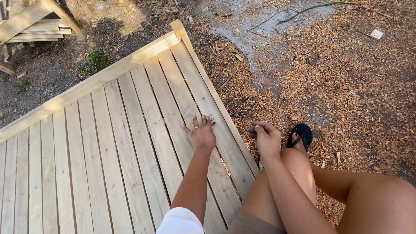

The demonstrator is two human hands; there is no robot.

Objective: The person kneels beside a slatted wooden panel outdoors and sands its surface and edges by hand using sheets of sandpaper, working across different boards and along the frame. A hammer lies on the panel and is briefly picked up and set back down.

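My left hand [201,134] presses down on a slat of the pale wooden slatted panel [108,130], near its right edge. Its fingers cover a small piece of wood [200,123] that lies on the slat. My right hand [265,138] hovers just past the panel's right edge, above my knee. Its fingers are curled in, and I cannot see whether anything small is pinched in them. My bare leg and a foot in a black sandal [300,135] rest on the ground beside the panel.
The panel's raised frame rail [99,78] runs along its far edge and down its right side. Wood chips [346,99] cover the dirt to the right. Stacked timber [34,26] lies at the top left, and a small green plant [97,60] grows nearby.
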